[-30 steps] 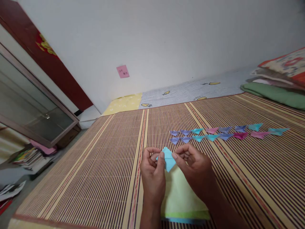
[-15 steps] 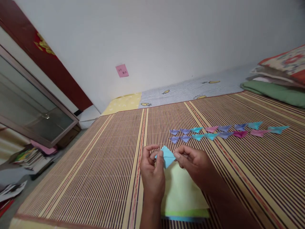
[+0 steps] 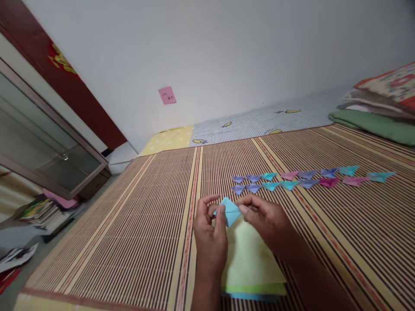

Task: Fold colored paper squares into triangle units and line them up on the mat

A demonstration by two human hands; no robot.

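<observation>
A small light-blue folded paper (image 3: 230, 211), diamond-shaped with a crease across its middle, is held up between my two hands. My left hand (image 3: 212, 231) pinches its left side, thumb on the front face and fingers behind. At the right corner, the thumb and forefinger of my right hand (image 3: 264, 218) grip the paper's edge. Below the hands lies a stack of coloured paper sheets (image 3: 254, 259), pale yellow on top with green and blue edges showing. Two rows of folded paper boats (image 3: 288, 185) in purple, blue, pink and magenta stand beyond my right hand.
A striped woven mat (image 3: 136, 224) covers the bed. Folded bedding and a cushion (image 3: 382, 116) are stacked at the right. A pink note (image 3: 167, 95) is on the wall. Past the mat's left edge are a glass-paned door (image 3: 48, 129) and piled books (image 3: 39, 214).
The view has shifted slightly, moving the hands a little to the right in the picture. Both hands keep their hold on the light-blue paper, and its shape looks nearly the same.
</observation>
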